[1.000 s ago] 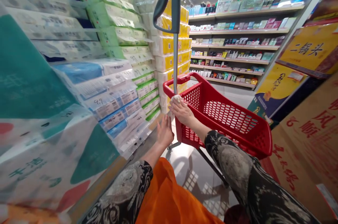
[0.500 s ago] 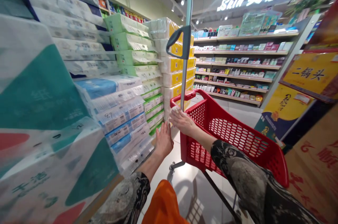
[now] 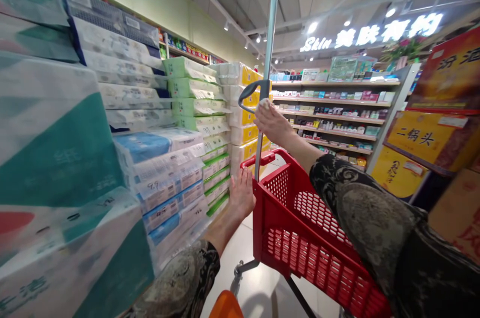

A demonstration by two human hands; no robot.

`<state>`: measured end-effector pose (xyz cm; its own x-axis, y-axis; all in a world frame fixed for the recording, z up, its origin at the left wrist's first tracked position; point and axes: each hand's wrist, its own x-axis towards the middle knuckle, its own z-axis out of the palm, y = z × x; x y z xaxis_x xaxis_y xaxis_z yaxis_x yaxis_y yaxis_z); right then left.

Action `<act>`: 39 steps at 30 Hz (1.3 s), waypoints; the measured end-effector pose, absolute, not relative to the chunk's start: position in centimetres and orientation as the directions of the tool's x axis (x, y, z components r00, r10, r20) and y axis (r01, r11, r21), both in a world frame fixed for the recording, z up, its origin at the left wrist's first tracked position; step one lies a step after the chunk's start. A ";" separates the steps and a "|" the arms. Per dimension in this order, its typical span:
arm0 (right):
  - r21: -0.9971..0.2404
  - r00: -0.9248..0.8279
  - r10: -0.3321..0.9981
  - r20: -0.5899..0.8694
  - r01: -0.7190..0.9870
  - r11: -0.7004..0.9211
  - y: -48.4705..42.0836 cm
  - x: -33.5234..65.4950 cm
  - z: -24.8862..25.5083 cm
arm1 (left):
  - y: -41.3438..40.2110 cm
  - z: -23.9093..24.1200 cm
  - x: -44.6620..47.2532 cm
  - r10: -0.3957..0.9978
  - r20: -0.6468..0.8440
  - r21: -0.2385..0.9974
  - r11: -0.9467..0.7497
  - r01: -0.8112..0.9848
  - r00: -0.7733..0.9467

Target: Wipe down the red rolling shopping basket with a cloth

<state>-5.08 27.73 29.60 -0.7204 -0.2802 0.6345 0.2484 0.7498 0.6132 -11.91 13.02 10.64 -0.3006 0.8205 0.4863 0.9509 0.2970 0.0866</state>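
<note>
Just below the grey loop handle [image 3: 250, 94], my right hand [image 3: 275, 125] is closed at the metal pole [image 3: 270, 18]. A small white wad [image 3: 264, 104] shows at its fingertips; I cannot tell whether it is cloth or tissue. The pole rises from the handle end of a red plastic shopping cart [image 3: 307, 243]. My left hand [image 3: 243, 193] has its fingers stretched upward beside the cart's red push bar [image 3: 258, 159]; whether it touches the bar is unclear. No object shows in the left hand. The cart's visible basket holds nothing.
Wrapped tissue packs [image 3: 165, 158] are stacked along the left, with large teal-and-white packs [image 3: 67, 143] closest. Yellow-and-white packs [image 3: 240, 133] stand behind the pole. Liquor cartons [image 3: 423, 133] line the right side. Shelves of small cosmetics [image 3: 337, 103] are at the back.
My right hand has moved up the pole from the push bar to just under the grey loop, with the white wad. The left hand stays near the bar. The view has tilted up.
</note>
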 end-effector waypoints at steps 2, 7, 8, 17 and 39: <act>0.631 -0.767 -0.256 0.589 0.238 0.738 27.1 -4.9 27.7 | 13.1 10.5 -11.6 0.813 0.501 0.096 0.289 0.952 -0.297; 0.570 -0.876 -0.113 0.469 0.203 0.796 24.6 -3.6 15.9 | 12.5 9.1 -11.0 0.851 0.450 0.078 0.265 0.961 -0.271; 0.517 -0.873 -0.062 0.484 0.228 0.825 24.1 -3.1 13.6 | 12.3 8.9 -11.0 0.861 0.430 0.068 0.269 0.961 -0.272; -0.093 -0.495 0.604 0.625 0.721 0.687 21.6 5.7 1.4 | 14.5 8.2 -7.3 0.935 0.340 -0.046 0.126 0.991 -0.103; -0.152 -0.226 0.707 0.670 0.891 0.429 20.6 27.9 -5.9 | 15.0 5.2 -4.7 0.968 0.250 -0.230 0.030 0.973 0.029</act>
